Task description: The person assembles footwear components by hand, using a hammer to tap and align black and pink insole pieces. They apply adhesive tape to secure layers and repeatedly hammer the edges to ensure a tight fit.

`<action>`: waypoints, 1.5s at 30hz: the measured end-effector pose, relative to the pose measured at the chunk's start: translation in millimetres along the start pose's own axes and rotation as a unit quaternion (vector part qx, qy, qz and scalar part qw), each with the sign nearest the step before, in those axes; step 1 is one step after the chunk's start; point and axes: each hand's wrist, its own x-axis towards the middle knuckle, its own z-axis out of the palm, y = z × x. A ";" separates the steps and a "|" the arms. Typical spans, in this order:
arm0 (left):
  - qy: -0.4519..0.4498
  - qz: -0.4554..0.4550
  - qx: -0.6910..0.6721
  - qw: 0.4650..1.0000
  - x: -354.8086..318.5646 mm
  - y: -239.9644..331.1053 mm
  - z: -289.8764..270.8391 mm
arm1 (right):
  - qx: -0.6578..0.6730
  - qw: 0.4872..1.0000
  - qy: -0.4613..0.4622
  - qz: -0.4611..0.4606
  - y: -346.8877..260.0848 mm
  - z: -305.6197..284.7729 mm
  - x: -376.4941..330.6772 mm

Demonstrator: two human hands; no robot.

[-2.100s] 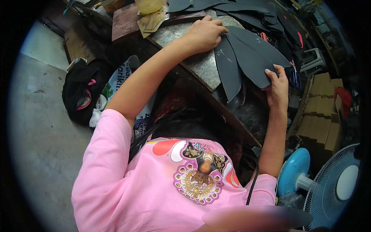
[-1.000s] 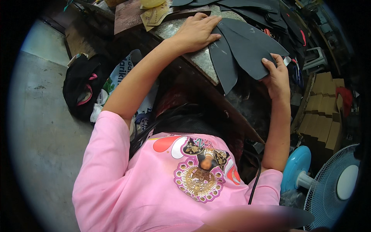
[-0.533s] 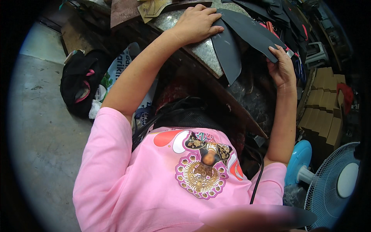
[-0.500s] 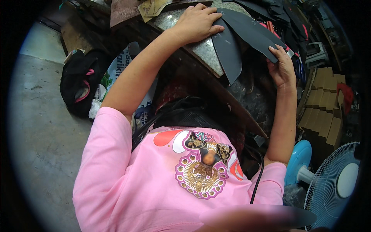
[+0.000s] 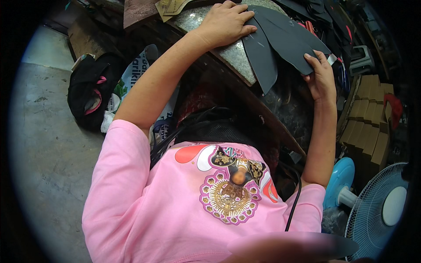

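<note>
My right hand (image 5: 321, 74) pinches the edge of a dark grey, leather-like cut piece (image 5: 280, 41) between thumb and fingers. That piece is flat, with a curved outline. My left hand (image 5: 226, 23) lies over the near corner of a speckled stone slab (image 5: 239, 57), fingers out. Its fingertips and thumb rest on the narrow ends of the grey pieces. A second grey piece (image 5: 263, 65) with faint pale marks fans out beneath the first and hangs past the slab's edge. Another grey edge shows behind the held piece.
A yellowish pattern piece (image 5: 173, 8) and a brown board (image 5: 139, 13) are beside the slab. More dark pieces (image 5: 313, 11) are heaped at the far right. Stacked brown boxes (image 5: 366, 118) and a fan (image 5: 377, 210) stand at right. A black bag (image 5: 90, 94) lies at left.
The piece in my right hand has swung lower and shows more of its face. Another grey edge has come into view behind it. My left hand has barely moved.
</note>
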 end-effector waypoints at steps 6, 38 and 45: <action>-0.004 -0.003 0.012 1.000 -0.3 0.0 0.6 | -0.054 0.998 0.006 -0.031 -2.9 9.4 -8.4; 0.010 -0.310 -0.809 0.499 -44.6 67.8 -51.8 | 0.121 0.991 -0.023 -0.059 -8.5 20.8 -39.1; 0.003 -0.313 -0.801 0.510 -45.4 74.7 -57.1 | 0.104 0.992 -0.003 -0.074 -2.3 24.4 -41.2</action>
